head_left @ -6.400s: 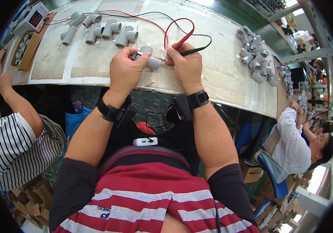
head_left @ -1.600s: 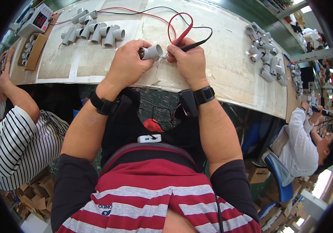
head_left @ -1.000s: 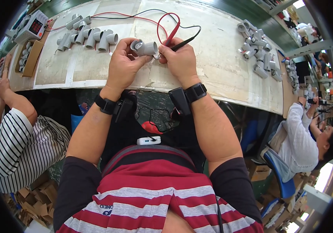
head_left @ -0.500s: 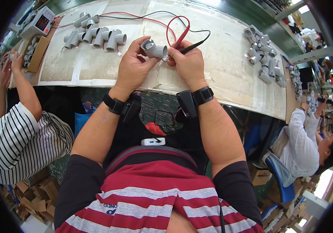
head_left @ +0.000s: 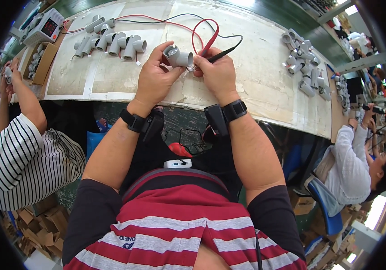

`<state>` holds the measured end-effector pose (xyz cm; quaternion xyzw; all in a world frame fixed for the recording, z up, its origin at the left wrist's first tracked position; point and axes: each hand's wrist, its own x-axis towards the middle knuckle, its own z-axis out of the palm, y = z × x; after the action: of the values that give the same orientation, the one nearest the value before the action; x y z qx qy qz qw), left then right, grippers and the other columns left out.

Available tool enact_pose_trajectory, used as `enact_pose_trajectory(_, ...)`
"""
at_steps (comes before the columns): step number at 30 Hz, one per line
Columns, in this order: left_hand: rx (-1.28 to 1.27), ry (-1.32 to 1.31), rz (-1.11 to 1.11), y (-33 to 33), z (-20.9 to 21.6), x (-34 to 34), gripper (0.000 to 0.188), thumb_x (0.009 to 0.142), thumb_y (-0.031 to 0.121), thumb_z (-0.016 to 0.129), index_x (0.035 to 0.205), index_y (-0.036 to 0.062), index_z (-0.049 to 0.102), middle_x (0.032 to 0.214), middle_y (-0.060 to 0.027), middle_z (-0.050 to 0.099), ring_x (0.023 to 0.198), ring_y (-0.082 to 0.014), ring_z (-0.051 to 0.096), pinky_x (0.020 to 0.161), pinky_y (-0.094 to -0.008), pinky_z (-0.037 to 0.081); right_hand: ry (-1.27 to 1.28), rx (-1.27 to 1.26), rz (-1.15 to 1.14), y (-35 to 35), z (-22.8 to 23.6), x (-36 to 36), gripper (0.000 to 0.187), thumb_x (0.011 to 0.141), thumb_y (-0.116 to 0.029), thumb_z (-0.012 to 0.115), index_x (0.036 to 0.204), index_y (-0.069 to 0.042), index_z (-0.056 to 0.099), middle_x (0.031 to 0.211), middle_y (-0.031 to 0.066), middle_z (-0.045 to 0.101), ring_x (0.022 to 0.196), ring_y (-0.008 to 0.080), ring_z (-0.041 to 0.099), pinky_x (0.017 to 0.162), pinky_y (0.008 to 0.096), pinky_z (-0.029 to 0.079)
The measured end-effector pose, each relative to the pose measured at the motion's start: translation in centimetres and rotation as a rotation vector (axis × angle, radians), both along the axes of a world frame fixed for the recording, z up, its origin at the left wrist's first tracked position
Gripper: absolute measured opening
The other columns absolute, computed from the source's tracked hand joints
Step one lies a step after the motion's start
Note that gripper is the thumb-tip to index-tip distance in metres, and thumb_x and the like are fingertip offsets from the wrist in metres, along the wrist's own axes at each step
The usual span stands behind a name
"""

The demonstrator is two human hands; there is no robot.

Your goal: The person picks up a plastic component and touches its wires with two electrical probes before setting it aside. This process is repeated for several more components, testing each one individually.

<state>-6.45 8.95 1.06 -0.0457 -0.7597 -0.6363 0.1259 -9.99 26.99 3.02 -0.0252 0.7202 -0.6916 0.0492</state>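
My left hand [head_left: 155, 76] is closed round a grey T-shaped tube fitting [head_left: 179, 57], held just above the table with one tube end facing right. In my right hand [head_left: 217, 72] are two test probes, a red one [head_left: 209, 44] and a black one [head_left: 221, 54], pinched side by side. Their tips meet the small leads or connector at the fitting's lower right end, where my fingers partly hide the contact. Red and black cables [head_left: 166, 19] run from the probes to a white power supply box [head_left: 44, 26] with a lit display at the far left.
Several similar grey fittings [head_left: 130, 46] lie in a row at the back left. A heap of grey fittings [head_left: 307, 58] covers the table's right side. A cardboard box [head_left: 44, 63] holds more at left. Co-workers sit on both sides, one in a striped shirt [head_left: 26, 162], one in white [head_left: 350, 166].
My hands, the fitting and the probes stay nearly still. The left co-worker's hands shift slightly with a grey piece, and the right co-worker's arm has lifted a dark tool.
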Motion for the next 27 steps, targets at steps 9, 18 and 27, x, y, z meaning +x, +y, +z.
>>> enact_pose_trajectory(9,-0.264,-0.012,0.135,2.2,1.0,-2.2,0.063,0.084,0.018,0.075,0.139,0.0025,0.051,0.105,-0.0202,0.071,0.094,-0.0360,0.070,0.084,-0.0423,0.055,0.040,0.060,-0.011,1.8,-1.3,-1.1,0.012,0.092,-0.010,0.071,0.093,0.002,0.070,0.077,0.0074,0.070,0.062,0.0133,0.067,0.057,0.0265,0.056)
enact_pose_trajectory(18,-1.301,-0.077,0.030,-6.2,3.6,-8.1,0.050,0.087,0.012,0.061,0.134,-0.0007,0.054,0.121,-0.0259,0.059,0.107,-0.0463,0.061,0.097,-0.0488,0.051,-0.118,-0.093,-0.024,6.4,1.6,-0.4,0.013,0.088,-0.010,0.072,0.089,0.003,0.069,0.074,0.0081,0.069,0.056,0.0142,0.066,0.051,0.0286,0.055)
enact_pose_trajectory(27,-0.941,0.400,-0.466,22.6,12.7,-6.7,0.034,0.090,0.017,0.064,0.119,-0.0007,0.068,0.131,-0.0230,0.062,0.114,-0.0402,0.064,0.100,-0.0449,0.052,-0.098,-0.089,0.069,7.9,-0.9,-1.4,0.028,0.092,-0.014,0.068,0.116,0.000,0.066,0.105,0.0124,0.068,0.087,0.0224,0.068,0.076,0.0358,0.057)
